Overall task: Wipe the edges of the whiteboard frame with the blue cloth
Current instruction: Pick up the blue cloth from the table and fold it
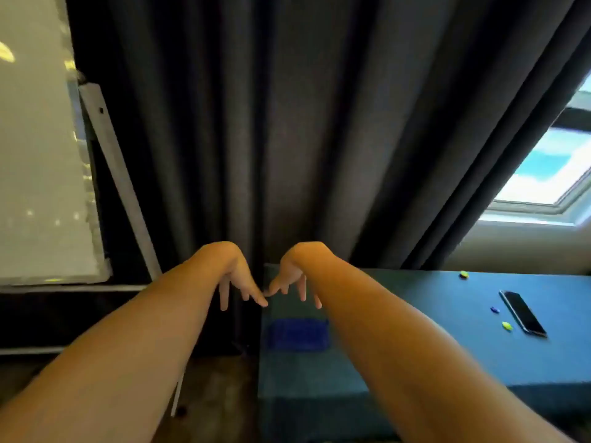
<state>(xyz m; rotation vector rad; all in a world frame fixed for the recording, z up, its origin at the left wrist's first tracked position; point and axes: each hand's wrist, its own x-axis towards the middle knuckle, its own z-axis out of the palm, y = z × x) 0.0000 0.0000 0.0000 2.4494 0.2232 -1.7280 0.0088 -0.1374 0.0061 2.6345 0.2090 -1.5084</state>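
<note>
The whiteboard [38,161] stands at the far left on a stand, its pale frame edge [81,161] running down its right side. The blue cloth [295,334] lies flat on the near left part of a teal table, partly hidden by my right forearm. Both arms are stretched forward with wrists bent and fingers hanging down. My left hand [235,276] and my right hand [292,276] hover side by side above and beyond the cloth, their fingertips nearly touching. Neither hand holds anything.
The teal table [415,330] fills the lower right; on it lie a dark phone [523,313] and three small yellow and blue pieces. A grey stand leg [124,187] slants down beside the board. Dark curtains [287,123] hang behind; a window [550,167] is at right.
</note>
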